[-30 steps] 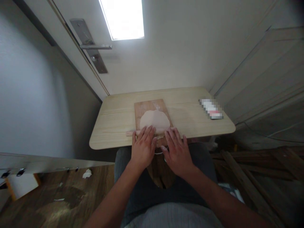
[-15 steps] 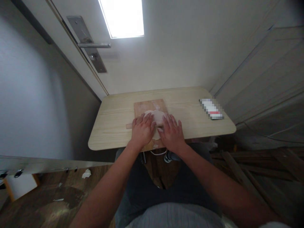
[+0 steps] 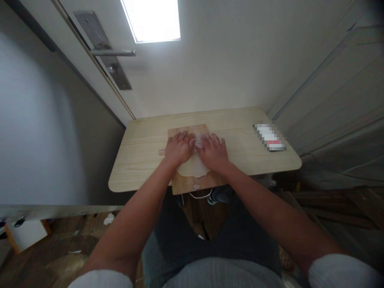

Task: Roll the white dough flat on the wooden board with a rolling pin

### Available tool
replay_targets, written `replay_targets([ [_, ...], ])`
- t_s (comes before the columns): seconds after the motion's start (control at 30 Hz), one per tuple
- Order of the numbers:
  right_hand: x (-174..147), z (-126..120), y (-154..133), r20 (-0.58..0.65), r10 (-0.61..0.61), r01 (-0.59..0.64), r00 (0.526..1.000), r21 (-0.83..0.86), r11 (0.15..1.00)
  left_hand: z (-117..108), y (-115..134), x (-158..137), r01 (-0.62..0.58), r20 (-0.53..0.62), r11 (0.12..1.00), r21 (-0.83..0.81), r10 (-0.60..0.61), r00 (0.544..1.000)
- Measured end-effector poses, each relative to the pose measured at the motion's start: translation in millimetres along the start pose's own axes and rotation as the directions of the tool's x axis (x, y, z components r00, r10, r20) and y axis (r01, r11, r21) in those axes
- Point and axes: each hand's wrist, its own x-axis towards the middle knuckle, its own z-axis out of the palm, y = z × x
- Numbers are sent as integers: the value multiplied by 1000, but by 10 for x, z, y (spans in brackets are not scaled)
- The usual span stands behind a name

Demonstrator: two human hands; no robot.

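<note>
A thin sheet of pale dough (image 3: 194, 167) lies on a wooden board (image 3: 186, 186) at the table's front edge. The left end of a rolling pin (image 3: 161, 152) sticks out beside my left hand (image 3: 180, 149); the rest is hidden under my hands. My left hand rests flat over the pin, fingers stretched forward and apart. To its right, my right hand (image 3: 214, 152) lies palm down over the dough and pin in the same way, fingers spread. My thumbs point toward each other. White flour marks the board.
The board sits on a light wooden table (image 3: 135, 148) against a white door (image 3: 216, 72) with a metal handle (image 3: 114, 52). A phone (image 3: 269, 137), blurred out, lies at the table's right end. Crumpled paper (image 3: 109, 219) is on the floor at left.
Both hands and the rolling pin have moved forward, away from me, over the dough. More of the dough's near part and the board's near end now shows. The view has shifted slightly.
</note>
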Motion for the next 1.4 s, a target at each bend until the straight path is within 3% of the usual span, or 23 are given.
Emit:
replay_targets([
  [0.1, 132, 3, 1, -10, 3, -3, 1000, 0, 1000, 7, -60, 138, -9, 31, 1000, -6, 9, 999],
  [0.37, 467, 67, 54, 20, 16, -15, 1000, -38, 999, 36, -147, 375, -8, -64, 999, -42, 5, 998],
  [0.77, 818, 182, 149, 62, 19, -16, 998, -42, 999, 24, -200, 607, 25, -102, 999, -43, -30, 994],
  [1.1, 621, 130, 96, 20, 5, -4, 1000, -59, 998, -13, -137, 482, 36, -73, 999, -23, -38, 997],
  [1.4, 127, 46, 36, -17, -24, 24, 1000, -18, 1000, 11, 57, 29, 121, -83, 993, 6, -121, 989],
])
